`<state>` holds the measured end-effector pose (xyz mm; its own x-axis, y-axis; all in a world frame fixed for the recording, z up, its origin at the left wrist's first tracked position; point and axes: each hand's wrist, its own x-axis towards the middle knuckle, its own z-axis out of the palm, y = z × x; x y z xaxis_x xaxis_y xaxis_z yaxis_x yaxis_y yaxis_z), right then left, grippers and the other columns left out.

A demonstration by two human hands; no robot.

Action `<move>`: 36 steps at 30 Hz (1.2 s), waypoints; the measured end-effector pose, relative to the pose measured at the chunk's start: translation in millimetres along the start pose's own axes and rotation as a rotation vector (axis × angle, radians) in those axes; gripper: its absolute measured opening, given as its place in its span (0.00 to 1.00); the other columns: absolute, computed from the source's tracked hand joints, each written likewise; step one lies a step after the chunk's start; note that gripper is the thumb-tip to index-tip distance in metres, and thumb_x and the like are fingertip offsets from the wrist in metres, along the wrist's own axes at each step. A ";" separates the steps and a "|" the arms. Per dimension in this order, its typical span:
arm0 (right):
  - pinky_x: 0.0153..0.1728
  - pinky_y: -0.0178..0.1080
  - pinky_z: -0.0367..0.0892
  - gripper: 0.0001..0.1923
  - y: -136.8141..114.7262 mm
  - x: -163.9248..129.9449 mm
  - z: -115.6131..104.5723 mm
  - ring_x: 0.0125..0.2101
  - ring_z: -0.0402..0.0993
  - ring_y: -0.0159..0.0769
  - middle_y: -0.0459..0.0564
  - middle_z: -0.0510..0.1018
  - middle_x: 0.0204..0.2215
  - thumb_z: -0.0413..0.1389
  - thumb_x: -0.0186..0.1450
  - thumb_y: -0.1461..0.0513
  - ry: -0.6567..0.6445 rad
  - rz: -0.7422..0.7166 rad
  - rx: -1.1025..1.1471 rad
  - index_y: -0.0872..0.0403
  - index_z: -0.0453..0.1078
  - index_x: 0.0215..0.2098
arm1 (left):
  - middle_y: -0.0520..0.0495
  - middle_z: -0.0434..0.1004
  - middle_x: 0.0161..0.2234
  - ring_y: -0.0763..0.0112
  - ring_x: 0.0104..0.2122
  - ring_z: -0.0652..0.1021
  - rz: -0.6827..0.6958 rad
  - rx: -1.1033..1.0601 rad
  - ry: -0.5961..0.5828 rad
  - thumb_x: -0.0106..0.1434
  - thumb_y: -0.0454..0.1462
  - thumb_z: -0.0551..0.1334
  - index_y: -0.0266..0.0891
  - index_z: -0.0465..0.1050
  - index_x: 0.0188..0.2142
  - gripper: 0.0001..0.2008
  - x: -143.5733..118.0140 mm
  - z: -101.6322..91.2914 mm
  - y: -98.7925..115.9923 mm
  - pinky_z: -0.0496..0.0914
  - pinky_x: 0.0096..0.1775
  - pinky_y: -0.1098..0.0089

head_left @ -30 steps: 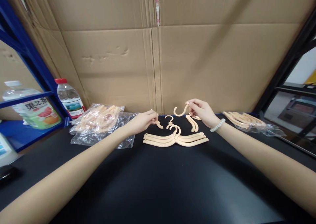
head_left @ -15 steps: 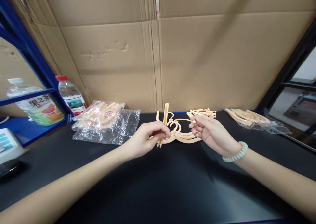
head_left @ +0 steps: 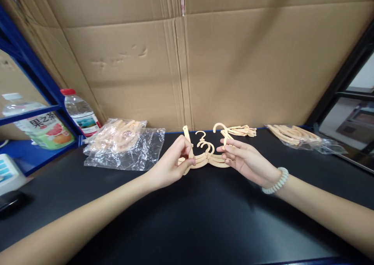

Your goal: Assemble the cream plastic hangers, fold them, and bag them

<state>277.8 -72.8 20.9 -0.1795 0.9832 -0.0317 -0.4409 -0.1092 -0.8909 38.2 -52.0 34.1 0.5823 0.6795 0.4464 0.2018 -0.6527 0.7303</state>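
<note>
**Two hanger pieces held above a small stack at centre frame**

A slim beige hanger arm (head_left: 187, 146) is pinched between thumb and fingers of the left hand (head_left: 172, 165), just left of centre. A beige hook piece (head_left: 221, 129) is gripped by the fingertips of the right hand (head_left: 244, 162), just right of centre, the palm turned upward. The two hands are kept apart, with the stack of assembled hangers (head_left: 208, 159) lying on the table (head_left: 187, 218) between and just behind them.

The far edge of the table is met by a cardboard wall (head_left: 233, 62) right behind the stack, so little room is left beyond the hands. A crumpled clear bag of parts (head_left: 122, 144) is seen at middle left, well apart from the left hand. A loose bundle of arms (head_left: 242, 131) lies just behind the right hand, and another bag of pieces (head_left: 298, 138) is set toward the right edge. A broad bare stretch of black table is open in the lower half of the frame.

The held arm is stood nearly upright, its long axis running from the palm up toward the wall. The hook is held with its curve uppermost, opening leftward and down. The stacked hangers are laid with their long axis across the frame, hooks toward the wall.
</note>
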 end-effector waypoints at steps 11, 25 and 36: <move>0.37 0.35 0.70 0.10 3.5 -4.4 4.3 0.33 0.75 0.29 0.52 0.80 0.41 0.64 0.60 0.59 -0.069 -0.006 -0.063 0.54 0.70 0.35 | 0.63 0.61 0.26 0.77 0.26 0.75 -0.179 -0.323 0.336 0.52 0.33 0.70 0.44 0.47 0.31 0.27 3.8 5.6 1.6 0.71 0.30 0.73; 0.31 0.32 0.68 0.11 10.5 -9.1 8.4 0.36 0.74 0.30 0.49 0.80 0.39 0.64 0.61 0.57 -0.157 -0.008 -0.138 0.52 0.68 0.37 | 0.54 0.75 0.27 0.72 0.29 0.79 -0.422 -0.657 0.308 0.48 0.35 0.74 0.35 0.70 0.35 0.18 0.3 17.5 6.5 0.74 0.34 0.70; 0.33 0.33 0.72 0.08 12.5 -14.2 14.3 0.45 0.75 0.37 0.51 0.78 0.46 0.63 0.61 0.57 -0.317 0.006 -0.258 0.53 0.74 0.37 | 0.53 0.75 0.24 0.66 0.31 0.81 -0.362 -0.446 0.413 0.54 0.40 0.71 0.39 0.58 0.23 0.20 -15.1 41.4 12.3 0.70 0.32 0.70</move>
<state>262.2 -90.2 16.7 -0.4612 0.8847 0.0679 -0.2116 -0.0353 -0.9767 64.4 -84.2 14.9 0.1751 0.9571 0.2310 -0.0677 -0.2224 0.9726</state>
